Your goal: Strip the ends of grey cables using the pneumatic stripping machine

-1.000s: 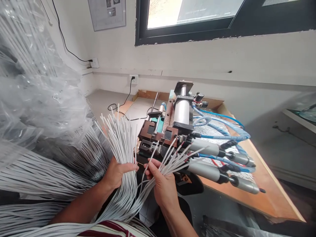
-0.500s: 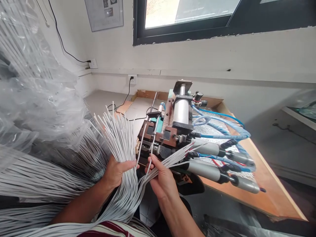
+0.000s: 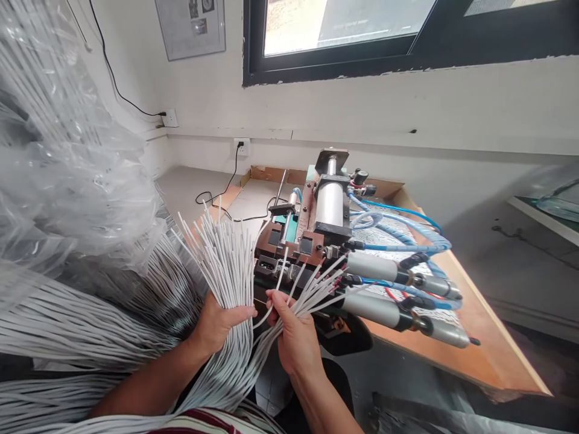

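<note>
My left hand (image 3: pixel 221 322) is closed around a thick bundle of grey-white cables (image 3: pixel 226 259), whose cut ends fan upward. In my right hand (image 3: pixel 294 331) lies a smaller bunch of the same cables (image 3: pixel 316 289), pointing up and to the right, some with reddish tips. Its thumb and forefinger pinch a single cable (image 3: pixel 281 274) that stands up close to the front of a pneumatic machine (image 3: pixel 271 265). Both bunches run down together toward my lap. The palm side of my right hand is partly hidden.
Long cables (image 3: pixel 67 319) and clear plastic wrapping (image 3: pixel 90 205) crowd the left side. Silver cylinders (image 3: pixel 380 310) and blue air hoses (image 3: pixel 407 238) extend right of the machine on a wooden table (image 3: pixel 493 337). A black power cord (image 3: pixel 236 175) runs to a wall socket.
My right hand has drawn back slightly from the machine, and the pinched cable's end now sits lower, away from the machine's upper rod. The cables in its bunch are more spread.
</note>
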The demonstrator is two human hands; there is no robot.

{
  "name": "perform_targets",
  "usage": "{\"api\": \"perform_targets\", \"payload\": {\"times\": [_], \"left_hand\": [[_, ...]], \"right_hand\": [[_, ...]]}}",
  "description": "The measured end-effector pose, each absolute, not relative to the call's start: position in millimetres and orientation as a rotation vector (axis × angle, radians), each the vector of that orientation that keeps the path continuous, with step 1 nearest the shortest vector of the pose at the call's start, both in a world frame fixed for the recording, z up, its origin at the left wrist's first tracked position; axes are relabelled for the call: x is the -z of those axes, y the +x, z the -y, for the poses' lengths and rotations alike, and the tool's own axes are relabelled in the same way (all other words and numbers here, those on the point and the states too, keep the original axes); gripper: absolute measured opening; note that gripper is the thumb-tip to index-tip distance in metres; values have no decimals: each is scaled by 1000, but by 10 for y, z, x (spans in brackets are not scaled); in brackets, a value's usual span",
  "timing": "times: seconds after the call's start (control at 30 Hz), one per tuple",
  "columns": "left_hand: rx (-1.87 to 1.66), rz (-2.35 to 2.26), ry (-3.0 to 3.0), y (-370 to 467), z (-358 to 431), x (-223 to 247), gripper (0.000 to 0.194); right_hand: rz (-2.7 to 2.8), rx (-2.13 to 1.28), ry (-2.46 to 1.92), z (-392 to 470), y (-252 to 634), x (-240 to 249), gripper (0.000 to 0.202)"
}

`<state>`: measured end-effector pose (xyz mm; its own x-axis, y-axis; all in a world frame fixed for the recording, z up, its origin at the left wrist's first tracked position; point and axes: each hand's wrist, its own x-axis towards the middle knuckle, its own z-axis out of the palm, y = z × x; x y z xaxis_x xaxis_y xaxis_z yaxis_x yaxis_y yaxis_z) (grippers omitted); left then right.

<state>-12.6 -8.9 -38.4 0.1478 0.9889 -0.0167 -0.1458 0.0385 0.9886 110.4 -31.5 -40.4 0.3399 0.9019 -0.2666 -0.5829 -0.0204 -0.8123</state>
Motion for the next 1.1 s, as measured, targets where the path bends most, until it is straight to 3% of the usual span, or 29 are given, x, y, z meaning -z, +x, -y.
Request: {"api": "perform_targets", "payload": {"times": [0.2, 0.4, 0.73, 0.93, 1.1], "left_hand": [[-1117, -969, 1124, -120, 64, 328, 43], [-1090, -984, 1205, -121, 54, 332, 29], [-1108, -926, 1007, -130, 85, 323, 28], [-1126, -946, 985, -113, 74, 289, 34], [-1106, -987, 1114, -126, 87, 301, 22]], "right_hand": [[293, -1315, -1059, 222, 1159, 373, 28], [360, -1489, -1004, 223, 1137, 408, 33], [282, -1158, -1038, 278, 1082, 455, 26], [74, -1290, -998, 155, 1122, 346, 28], [143, -1487, -947, 187, 1100, 312, 34]]}}
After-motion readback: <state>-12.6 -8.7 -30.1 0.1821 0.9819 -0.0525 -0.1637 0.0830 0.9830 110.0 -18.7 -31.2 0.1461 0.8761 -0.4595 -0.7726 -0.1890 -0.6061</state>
